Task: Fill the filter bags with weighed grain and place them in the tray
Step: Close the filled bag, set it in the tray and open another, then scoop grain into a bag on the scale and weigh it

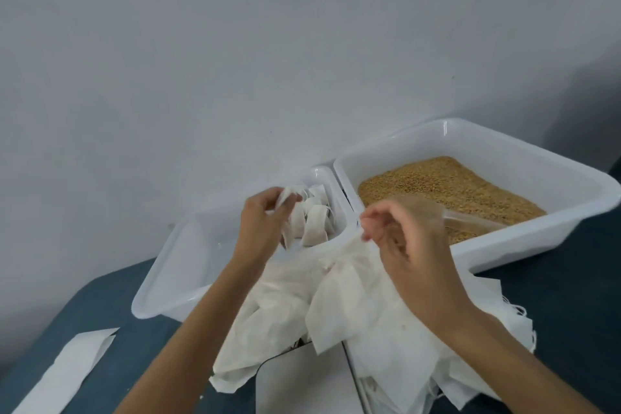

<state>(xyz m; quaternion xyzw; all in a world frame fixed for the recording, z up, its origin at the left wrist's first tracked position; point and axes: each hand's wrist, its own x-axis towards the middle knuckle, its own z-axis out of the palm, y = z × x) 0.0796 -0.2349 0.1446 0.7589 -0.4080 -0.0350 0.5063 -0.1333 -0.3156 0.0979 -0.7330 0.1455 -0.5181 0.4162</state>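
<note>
white trays point(447, 144): 2 | hands point(265, 222): 2 | clear scoop point(470, 222): 1 | paper strip point(67, 376): 1 | filled bags point(314, 225): several, uncountable

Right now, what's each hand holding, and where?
Left hand: a filled filter bag, pinched at its top over the tray. Right hand: top edge of an empty bag.

Two bare forearms, no sleeves in view. Left hand point(265, 222) & right hand point(400, 245): no gloves, rings or watch visible. Fingernails short, unpainted as far as visible.
</note>
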